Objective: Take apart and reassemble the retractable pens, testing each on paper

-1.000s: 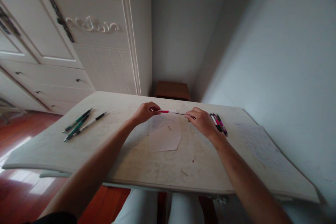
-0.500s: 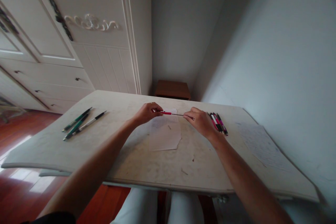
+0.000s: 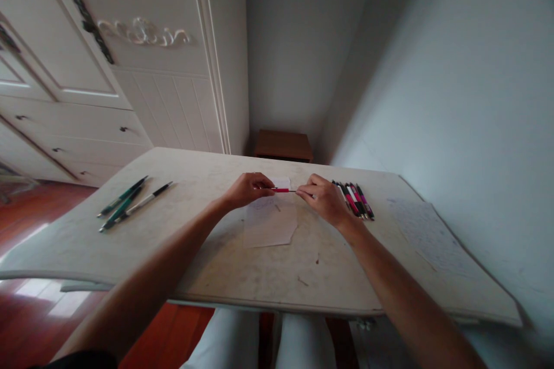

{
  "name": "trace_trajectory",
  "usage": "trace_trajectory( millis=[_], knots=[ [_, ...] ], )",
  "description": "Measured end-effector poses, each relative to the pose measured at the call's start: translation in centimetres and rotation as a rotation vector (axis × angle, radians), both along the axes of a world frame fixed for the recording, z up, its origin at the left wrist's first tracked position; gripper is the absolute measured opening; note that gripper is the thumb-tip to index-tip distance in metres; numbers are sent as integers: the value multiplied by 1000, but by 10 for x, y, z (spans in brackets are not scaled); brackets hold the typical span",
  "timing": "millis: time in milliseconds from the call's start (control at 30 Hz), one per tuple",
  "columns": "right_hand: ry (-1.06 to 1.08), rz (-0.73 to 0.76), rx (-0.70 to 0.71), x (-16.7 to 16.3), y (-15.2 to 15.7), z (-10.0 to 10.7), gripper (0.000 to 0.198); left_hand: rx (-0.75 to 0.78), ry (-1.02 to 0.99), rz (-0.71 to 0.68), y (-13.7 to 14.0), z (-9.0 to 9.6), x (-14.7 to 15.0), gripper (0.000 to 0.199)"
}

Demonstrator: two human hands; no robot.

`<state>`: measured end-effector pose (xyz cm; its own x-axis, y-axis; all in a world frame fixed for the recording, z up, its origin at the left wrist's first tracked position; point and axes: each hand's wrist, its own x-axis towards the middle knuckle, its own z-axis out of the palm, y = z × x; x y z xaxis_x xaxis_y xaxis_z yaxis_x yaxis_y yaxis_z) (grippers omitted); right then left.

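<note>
Pinched in my left hand (image 3: 251, 189) is a pink pen barrel (image 3: 282, 190), lying level above the table. My right hand (image 3: 319, 197) grips a thin dark refill (image 3: 293, 191), whose short visible length runs into the barrel's right end. Below the hands lies a white sheet of paper (image 3: 272, 228) with faint handwriting. A row of several pens (image 3: 357, 200), pink, black, white and purple, rests just right of my right hand, which partly hides it.
On the table's left lie two green pens (image 3: 123, 204) and a white pen with a black grip (image 3: 149, 199). A written-on sheet (image 3: 433, 236) is at the right by the wall. Small scraps (image 3: 303, 281) dot the table (image 3: 242, 277). A white wardrobe (image 3: 173, 98) stands behind.
My hands have come closer together, and less of the refill shows between them. The view has shifted slightly, and more of the right-hand pen row is visible.
</note>
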<state>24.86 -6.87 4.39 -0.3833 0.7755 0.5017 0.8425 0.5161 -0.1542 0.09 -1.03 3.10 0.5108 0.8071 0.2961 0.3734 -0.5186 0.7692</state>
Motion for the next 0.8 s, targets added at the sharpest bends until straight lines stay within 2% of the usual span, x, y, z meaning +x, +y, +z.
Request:
trace_trajectory(
  millis=[367, 600, 733, 800],
  knots=[
    [10, 34, -8, -3, 0, -4, 20, -58, -17, -53, -3, -2, 3, 19],
    [-42, 35, 78, -2, 1, -3, 19, -123, -96, -34, 0, -4, 5, 18],
    [-4, 76, 131, -4, -4, 3, 33, -187, -177, -7, 5, -8, 4, 24],
    [25, 118, 87, -7, -7, 5, 35, -230, -232, 2, 8, -10, 3, 29]
  ],
)
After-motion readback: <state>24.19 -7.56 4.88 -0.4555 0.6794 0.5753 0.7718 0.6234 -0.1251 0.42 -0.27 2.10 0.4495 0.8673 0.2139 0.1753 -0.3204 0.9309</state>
